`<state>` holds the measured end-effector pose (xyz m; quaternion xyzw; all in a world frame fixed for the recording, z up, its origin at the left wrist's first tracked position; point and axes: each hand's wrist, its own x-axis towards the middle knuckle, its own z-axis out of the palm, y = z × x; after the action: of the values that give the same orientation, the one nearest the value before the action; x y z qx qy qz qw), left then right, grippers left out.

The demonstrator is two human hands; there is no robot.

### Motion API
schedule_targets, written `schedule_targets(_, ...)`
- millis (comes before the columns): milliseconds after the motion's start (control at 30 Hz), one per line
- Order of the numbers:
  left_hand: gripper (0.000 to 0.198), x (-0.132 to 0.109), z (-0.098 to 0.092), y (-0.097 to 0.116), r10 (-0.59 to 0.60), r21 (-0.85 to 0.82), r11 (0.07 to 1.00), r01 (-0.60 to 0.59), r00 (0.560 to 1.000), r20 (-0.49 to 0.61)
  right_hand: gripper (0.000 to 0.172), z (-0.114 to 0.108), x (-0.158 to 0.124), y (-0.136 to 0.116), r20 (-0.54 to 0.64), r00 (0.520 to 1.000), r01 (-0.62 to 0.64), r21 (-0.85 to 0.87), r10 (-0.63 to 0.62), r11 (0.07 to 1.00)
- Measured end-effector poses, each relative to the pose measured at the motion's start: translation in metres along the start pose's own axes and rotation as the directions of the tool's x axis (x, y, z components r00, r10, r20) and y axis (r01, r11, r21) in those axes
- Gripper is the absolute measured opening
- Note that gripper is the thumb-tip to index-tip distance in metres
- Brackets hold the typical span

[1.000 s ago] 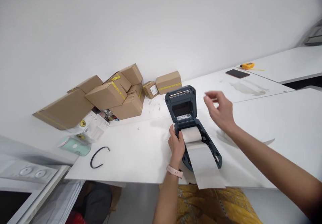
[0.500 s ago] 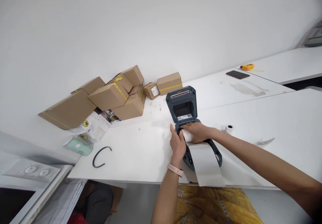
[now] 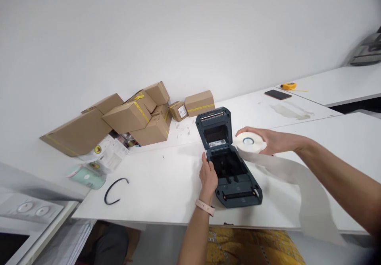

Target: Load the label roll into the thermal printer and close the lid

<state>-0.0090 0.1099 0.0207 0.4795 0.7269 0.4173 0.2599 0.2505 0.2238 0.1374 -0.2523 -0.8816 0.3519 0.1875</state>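
Observation:
A dark blue-grey label printer [image 3: 238, 185] stands on the white table with its lid [image 3: 214, 128] tipped back and its roll bay bare. My left hand [image 3: 208, 175] is closed on the printer's left side, thumb by the rim. To the right of the bay, my right hand [image 3: 270, 140] grips a white label roll [image 3: 249, 142], its round end and blue-rimmed core facing up. From this roll a long paper strip [image 3: 309, 193] trails right and down over the table's front edge.
Cardboard boxes [image 3: 127, 116] are piled against the wall at the left. A black curved band [image 3: 111, 191] and a green container [image 3: 89, 177] lie at front left. A phone [image 3: 278, 94] and a yellow tape measure [image 3: 288, 86] rest at the back right.
The label roll has come out of the printer bay in my right hand and moved right, its strip swinging along. My left hand stays at the printer's side. The small roll on the table is now hidden.

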Motion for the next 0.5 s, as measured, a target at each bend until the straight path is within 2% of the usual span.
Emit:
schedule_targets(100,0.055,0.001,0.000,0.000,0.034,0.022,0.999,-0.034,0.999,0.017,0.067,-0.017,-0.011,0.030,-0.121,0.981,-0.147,0.034,0.150,0.989)
schedule_targets(167,0.054,0.001,0.000,-0.001,0.057,0.024,0.998,-0.058,0.998,0.022,0.065,-0.017,-0.011,0.050,-0.163,0.962,-0.214,0.051,0.219,0.976)
schedule_targets(300,0.055,0.001,-0.001,-0.002,0.054,0.015,0.998,-0.054,0.998,0.009,0.059,0.002,0.004,0.079,-0.178,0.939,-0.300,0.002,0.295,0.954)
schedule_targets(500,0.055,0.002,-0.001,0.000,0.056,0.038,0.998,-0.057,0.998,0.006,0.067,0.032,0.034,0.099,-0.163,0.920,-0.370,-0.066,0.356,0.927)
